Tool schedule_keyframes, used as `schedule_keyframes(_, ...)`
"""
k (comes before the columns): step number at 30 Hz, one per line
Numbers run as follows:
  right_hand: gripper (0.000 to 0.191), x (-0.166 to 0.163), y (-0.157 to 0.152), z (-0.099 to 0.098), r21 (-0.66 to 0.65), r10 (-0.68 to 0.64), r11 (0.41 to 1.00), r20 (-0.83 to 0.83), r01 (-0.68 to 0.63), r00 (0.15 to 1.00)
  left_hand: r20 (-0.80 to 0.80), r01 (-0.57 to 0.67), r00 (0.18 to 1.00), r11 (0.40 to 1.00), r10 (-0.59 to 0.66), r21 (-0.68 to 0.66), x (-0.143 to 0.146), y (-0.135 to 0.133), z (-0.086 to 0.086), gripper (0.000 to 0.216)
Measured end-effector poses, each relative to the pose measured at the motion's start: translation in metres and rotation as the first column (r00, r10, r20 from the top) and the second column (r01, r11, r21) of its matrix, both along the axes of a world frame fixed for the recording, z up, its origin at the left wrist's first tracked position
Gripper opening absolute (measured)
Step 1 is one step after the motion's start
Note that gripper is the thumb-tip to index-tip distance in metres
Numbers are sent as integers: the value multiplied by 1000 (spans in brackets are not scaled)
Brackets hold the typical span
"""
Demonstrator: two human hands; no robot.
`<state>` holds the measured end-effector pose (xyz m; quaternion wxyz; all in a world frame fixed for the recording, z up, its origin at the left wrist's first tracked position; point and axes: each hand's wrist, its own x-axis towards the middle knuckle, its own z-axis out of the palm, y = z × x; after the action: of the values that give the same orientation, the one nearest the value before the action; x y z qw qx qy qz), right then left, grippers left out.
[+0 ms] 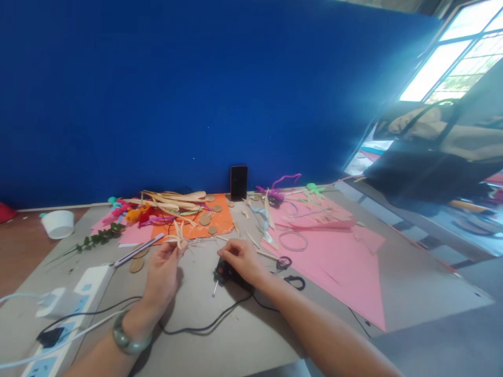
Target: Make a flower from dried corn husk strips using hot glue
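Note:
My left hand (163, 269) pinches a small bunch of pale dried-husk strips (179, 235), which fan upward from the fingertips like petals. A jade-coloured bangle (130, 335) circles that wrist. My right hand (241, 260) is closed over a black glue gun (225, 271) lying low at the table; its body is partly hidden under the fingers. A thin metal wire (215, 289) sticks out from the gun's front. Just right of this hand are the black loop handles of scissors (294, 283), their blades mostly hidden.
A white power strip (90, 280) with plugs and cords lies at left; a black cord (196, 330) crosses the front. Behind are husk strips (173, 199), pipe cleaners (135, 212), orange paper (222, 220) and a standing phone (239, 183). Pink sheets (334, 267) cover the right.

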<state>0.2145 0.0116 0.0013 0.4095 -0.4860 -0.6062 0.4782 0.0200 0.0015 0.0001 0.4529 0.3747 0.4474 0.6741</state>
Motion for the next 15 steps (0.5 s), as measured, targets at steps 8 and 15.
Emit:
schedule_keyframes(8, 22, 25, 21, 18, 120, -184, 977, 53, 176, 982, -63, -44, 997, 999, 45, 23, -11, 11, -8, 27)
schedule_keyframes(15, 30, 50, 18, 54, 275, -304, 920, 53, 278, 951, -61, -25, 998, 999, 28, 40, -7, 12, -6, 25)
